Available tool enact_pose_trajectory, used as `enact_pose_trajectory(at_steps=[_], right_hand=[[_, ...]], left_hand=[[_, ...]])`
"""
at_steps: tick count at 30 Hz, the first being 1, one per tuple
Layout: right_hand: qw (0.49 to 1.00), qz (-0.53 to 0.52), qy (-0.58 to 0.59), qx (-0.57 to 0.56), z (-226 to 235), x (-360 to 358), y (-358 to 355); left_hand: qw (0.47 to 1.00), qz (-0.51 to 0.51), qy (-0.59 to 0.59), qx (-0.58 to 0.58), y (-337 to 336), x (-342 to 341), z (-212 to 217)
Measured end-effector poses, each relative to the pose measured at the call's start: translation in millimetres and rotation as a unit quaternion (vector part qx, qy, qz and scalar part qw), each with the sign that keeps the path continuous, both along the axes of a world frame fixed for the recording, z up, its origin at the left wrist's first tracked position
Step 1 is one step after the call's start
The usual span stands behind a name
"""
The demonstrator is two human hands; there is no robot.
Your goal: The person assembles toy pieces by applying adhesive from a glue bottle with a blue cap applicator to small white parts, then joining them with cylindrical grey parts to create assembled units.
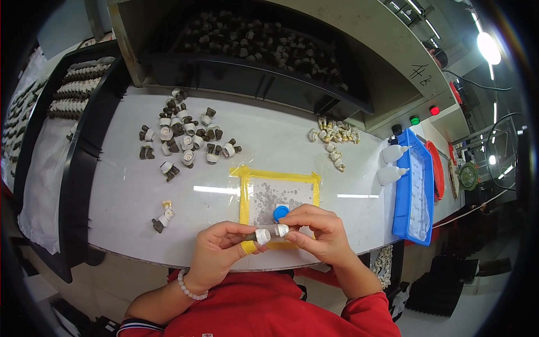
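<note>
White part point(268, 233) pinched by both hands, table edge point(168, 263) beneath

Both hands, left point(220, 247) and right point(319, 233), pinching a small white-capped part point(268, 233) above the yellow-taped pad point(279, 191).

1. A small part with a white cap point(262, 236) on a dark stem sits pinched in the fingers of the left hand point(220, 247), lying roughly level just above the near edge of the tabletop point(129, 191).
2. A second small piece with a pale metal-looking end point(282, 230) is held by the fingertips of the right hand point(320, 233), its end just beside the white cap; whether they touch cannot be told.
</note>
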State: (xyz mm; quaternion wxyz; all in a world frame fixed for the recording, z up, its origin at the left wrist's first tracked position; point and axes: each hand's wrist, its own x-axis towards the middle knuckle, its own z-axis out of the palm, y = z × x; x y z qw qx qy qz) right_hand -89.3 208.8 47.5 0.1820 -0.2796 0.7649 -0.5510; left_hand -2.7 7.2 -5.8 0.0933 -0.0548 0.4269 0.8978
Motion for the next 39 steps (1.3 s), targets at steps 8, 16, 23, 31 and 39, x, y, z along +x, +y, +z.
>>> enact_pose_trajectory(at_steps=[8, 16, 23, 31, 39], right_hand=[[0.999, 0.029, 0.019, 0.010, 2, 1, -9], [0.997, 0.043, 0.056, 0.022, 0, 5, -11], [0.998, 0.030, 0.054, 0.028, -3, 7, -7], [0.962, -0.149, 0.195, 0.121, -4, -41, 40], [0.887, -0.266, 0.273, 0.259, -35, -90, 78]], left_hand=[[1.000, 0.007, 0.002, 0.010, 0, 0, -1], [1.000, 0.011, 0.004, -0.012, 2, 2, -1], [1.000, -0.003, -0.001, -0.012, 4, 0, 1], [0.828, 0.073, 0.231, -0.505, -32, 33, 12], [0.577, 0.253, 0.241, -0.738, -64, 43, 3]])
